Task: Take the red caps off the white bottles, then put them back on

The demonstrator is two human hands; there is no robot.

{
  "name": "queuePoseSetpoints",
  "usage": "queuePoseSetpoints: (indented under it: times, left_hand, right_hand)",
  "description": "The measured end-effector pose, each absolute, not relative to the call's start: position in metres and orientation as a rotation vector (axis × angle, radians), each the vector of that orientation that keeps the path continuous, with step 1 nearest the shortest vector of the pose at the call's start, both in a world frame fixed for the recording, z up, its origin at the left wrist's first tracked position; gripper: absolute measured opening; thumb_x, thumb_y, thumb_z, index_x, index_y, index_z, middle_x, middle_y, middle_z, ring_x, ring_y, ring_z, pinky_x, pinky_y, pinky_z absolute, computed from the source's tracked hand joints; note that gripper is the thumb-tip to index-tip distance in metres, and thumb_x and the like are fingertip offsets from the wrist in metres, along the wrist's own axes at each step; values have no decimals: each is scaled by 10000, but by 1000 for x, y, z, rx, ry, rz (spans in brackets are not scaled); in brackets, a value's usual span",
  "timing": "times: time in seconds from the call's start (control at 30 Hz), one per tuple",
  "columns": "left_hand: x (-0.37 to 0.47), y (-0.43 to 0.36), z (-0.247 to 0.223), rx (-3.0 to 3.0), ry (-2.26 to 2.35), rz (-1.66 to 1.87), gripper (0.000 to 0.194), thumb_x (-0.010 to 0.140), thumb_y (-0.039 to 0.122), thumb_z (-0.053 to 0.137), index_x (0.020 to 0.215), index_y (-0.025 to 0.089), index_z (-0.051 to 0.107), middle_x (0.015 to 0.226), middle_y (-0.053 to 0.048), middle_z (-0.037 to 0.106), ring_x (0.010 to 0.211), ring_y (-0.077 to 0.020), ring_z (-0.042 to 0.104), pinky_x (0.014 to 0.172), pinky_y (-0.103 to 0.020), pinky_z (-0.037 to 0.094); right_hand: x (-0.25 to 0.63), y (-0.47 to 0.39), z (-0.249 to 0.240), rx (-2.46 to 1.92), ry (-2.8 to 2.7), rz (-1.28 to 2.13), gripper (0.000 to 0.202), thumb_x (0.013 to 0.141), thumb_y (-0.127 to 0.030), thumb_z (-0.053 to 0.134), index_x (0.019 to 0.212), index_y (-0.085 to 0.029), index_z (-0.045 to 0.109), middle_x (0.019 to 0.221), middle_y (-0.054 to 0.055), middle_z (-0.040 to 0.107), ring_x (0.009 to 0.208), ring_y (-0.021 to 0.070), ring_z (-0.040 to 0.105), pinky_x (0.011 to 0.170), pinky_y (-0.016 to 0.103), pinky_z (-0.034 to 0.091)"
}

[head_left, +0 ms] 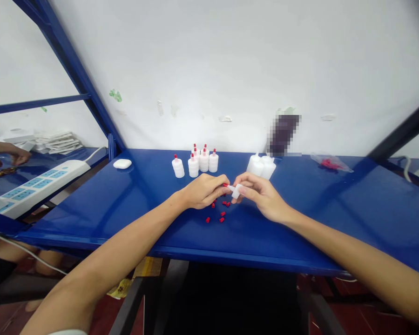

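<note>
My right hand (pixel 260 195) grips a small white bottle (pixel 236 191), tilted with its nozzle toward the left. My left hand (pixel 207 190) pinches a red cap (pixel 225 185) at the tip of that nozzle. Several loose red caps (pixel 222 214) lie on the blue table below my hands. Behind my left hand stand several white bottles (pixel 193 165) with red caps on their tips. A group of white bottles (pixel 261 166) stands behind my right hand; no red caps show on them.
A plastic bag of red pieces (pixel 331 164) lies at the back right, near a pixelated dark object (pixel 283 135). A white rounded object (pixel 122 164) sits at the back left. Beyond the left edge are a power strip (pixel 38 186) and another person's hand (pixel 10 152).
</note>
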State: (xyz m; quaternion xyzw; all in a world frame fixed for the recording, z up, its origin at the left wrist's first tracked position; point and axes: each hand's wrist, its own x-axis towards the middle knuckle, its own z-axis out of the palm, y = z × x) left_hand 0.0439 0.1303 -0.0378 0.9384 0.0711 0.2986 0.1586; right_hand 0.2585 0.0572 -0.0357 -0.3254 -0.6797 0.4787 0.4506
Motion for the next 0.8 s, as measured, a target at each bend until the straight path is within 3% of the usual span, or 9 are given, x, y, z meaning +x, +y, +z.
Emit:
queuePoseSetpoints:
  times: [0.27,0.4,0.53,0.7,0.8]
  left_hand:
    - [47,136,-47,2628,282,910,212,1048,319,394,970,173,525,734,-8,647,595,-117,582,589,-238,412]
    - [44,139,-46,2707,223,895,223,1043,314,385,967,173,541,718,-15,641,607,-132,590,600,-252,419]
    - [41,141,-44,2852,181,919,231,1034,296,380,954,176,561,694,-13,627,614,-146,586,609,-269,408]
    - [47,136,-44,2976,271,906,247,1016,319,368,961,176,561,740,-28,648,636,-161,576,621,-303,383]
    - [54,125,-44,2988,401,1004,308,993,333,309,898,177,557,753,-47,637,658,-184,555,655,-345,361]
  right_hand:
    - [260,66,-46,-712,-1581,1328,265,889,-344,705,1096,-221,596,867,-8,661,657,142,677,643,295,523]
    - [259,63,-45,-723,-1660,1339,185,957,-358,612,1044,-199,651,784,5,655,704,147,658,695,303,522]
    - [257,61,-41,-749,-1684,1316,182,963,-359,600,1021,-195,655,851,14,659,690,129,635,689,292,501]
    - [259,59,-41,-813,-1747,1186,193,981,-364,566,1022,-190,636,818,8,633,695,134,615,705,297,489]
    - [261,58,-41,-816,-1892,944,165,986,-339,555,1003,-191,628,861,19,621,715,136,584,709,298,474]
